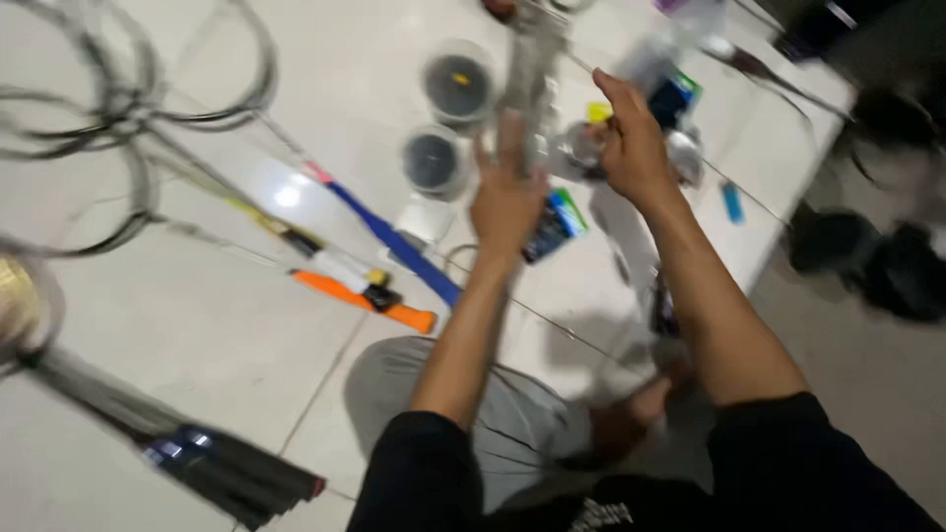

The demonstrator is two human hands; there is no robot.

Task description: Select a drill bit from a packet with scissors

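I sit on a white tiled floor (197, 335) with both arms stretched forward. My left hand (505, 192) is raised with fingers spread against a blurred grey, strip-like object (532, 69) that rises from it. My right hand (626, 138) is closed, pinching something thin near the same object; blur hides what it is. Two round clear containers with dark contents (458, 84) (432, 161) lie just left of my hands. A small dark packet with a green edge (555, 225) lies below my left hand.
Several badminton rackets (128, 108) lie at the left, their handles blue (394, 241), orange (360, 299) and black-white. A dark bundle (227, 473) lies at the lower left. A blue lighter-like item (732, 202) and dark shoes (867, 261) are at the right.
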